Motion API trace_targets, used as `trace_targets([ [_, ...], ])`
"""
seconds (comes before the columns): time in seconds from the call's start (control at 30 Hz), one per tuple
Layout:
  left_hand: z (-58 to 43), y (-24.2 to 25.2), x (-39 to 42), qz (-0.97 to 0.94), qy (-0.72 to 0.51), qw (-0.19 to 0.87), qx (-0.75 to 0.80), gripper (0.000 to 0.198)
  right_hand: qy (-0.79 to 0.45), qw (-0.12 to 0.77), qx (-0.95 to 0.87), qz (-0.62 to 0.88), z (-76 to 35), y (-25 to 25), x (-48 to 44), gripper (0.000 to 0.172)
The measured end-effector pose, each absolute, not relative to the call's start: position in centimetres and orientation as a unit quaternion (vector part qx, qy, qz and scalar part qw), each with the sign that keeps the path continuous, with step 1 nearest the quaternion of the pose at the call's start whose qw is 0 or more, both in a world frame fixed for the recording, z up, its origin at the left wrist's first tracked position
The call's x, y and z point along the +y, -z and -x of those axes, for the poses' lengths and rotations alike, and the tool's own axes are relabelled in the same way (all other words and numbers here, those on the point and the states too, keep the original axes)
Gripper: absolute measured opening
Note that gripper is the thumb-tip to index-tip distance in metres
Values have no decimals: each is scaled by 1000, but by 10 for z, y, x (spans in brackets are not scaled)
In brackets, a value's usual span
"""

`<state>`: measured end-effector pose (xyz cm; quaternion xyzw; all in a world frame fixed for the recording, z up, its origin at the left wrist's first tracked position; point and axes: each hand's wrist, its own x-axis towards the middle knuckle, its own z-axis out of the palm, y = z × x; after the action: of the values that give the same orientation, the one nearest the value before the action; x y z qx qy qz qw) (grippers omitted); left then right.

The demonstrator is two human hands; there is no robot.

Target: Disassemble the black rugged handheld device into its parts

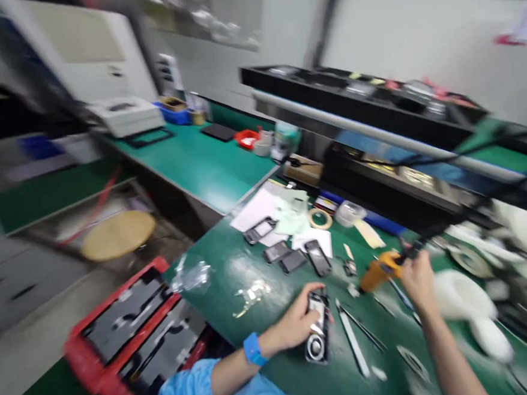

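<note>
My left hand (299, 320) rests on the green bench (276, 377), fingers curled round an opened phone (318, 326) that lies flat with its insides up. A blue wristband (252, 348) sits on that wrist. My right hand (415, 274) is farther right and closed on the rear end of an orange electric screwdriver (379, 271), whose cable runs up and right. Tweezers and a thin metal tool (354, 335) lie between the two hands.
Several phones (292, 257), paper sheets and a tape roll (320, 218) lie behind the hands. A red crate of black trays (128, 327) stands at the left, a round stool (118, 233) beyond it. A black shelf (365, 103) overhangs the bench. White blurred objects sit at right.
</note>
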<state>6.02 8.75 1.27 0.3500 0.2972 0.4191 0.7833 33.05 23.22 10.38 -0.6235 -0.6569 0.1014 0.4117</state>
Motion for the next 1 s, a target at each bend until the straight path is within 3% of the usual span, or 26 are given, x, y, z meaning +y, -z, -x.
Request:
trace_targets([
  [0.13,-56,-15,83,-325,-403,799,307,78,-200,462,-575,645,-354,-100,140,44],
  [0.3,-55,-33,71,-318,-380,806,324,82,-309,508,-545,591,-305,-115,58,53],
  [0.43,-50,-49,56,-327,-346,821,314,80,-424,559,-465,540,-270,-132,21,53],
  [0.57,-44,-58,43,-305,-354,835,292,80,-447,589,-417,528,-250,-136,13,52],
  [0.73,-32,-83,40,-300,-327,852,280,78,-338,625,-469,524,-235,-138,9,23],
  [0.9,-25,-103,38,-289,-325,861,263,75,-148,650,-522,532,-226,-141,-2,18],
  [1.0,-25,-105,34,-282,-325,866,256,72,-108,671,-513,524,-224,-141,-10,15],
])
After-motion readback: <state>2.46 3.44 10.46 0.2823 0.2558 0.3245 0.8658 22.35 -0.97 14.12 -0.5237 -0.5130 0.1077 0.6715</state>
